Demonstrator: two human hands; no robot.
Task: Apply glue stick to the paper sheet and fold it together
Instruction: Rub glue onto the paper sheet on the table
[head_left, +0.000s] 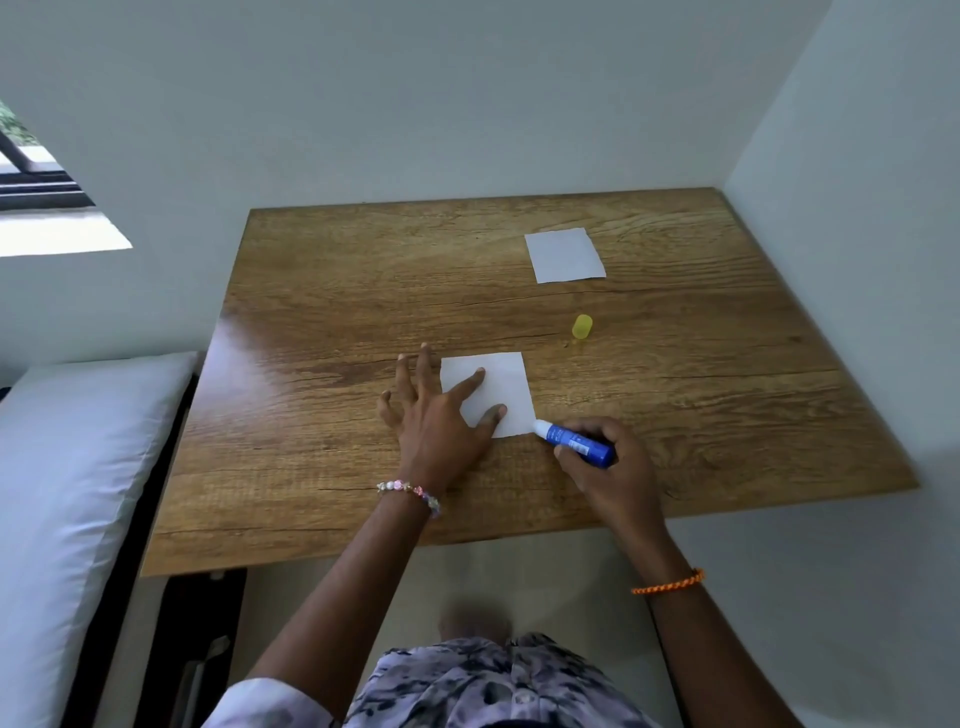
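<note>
A small white paper sheet (506, 387) lies near the middle of the wooden table (363, 291). My left hand (436, 415) rests flat with fingers spread, index finger and thumb pressing on the sheet's left part. My right hand (605, 467) grips a blue glue stick (574, 443), uncapped. Its white tip touches the sheet's near right corner. The yellow cap (582, 328) lies on the table beyond the sheet, to the right.
A second white paper sheet (564, 255) lies at the far right of the table. Walls close the table's far and right sides. A white cushion (78, 467) lies left of the table. The table's near edge runs just below my wrists.
</note>
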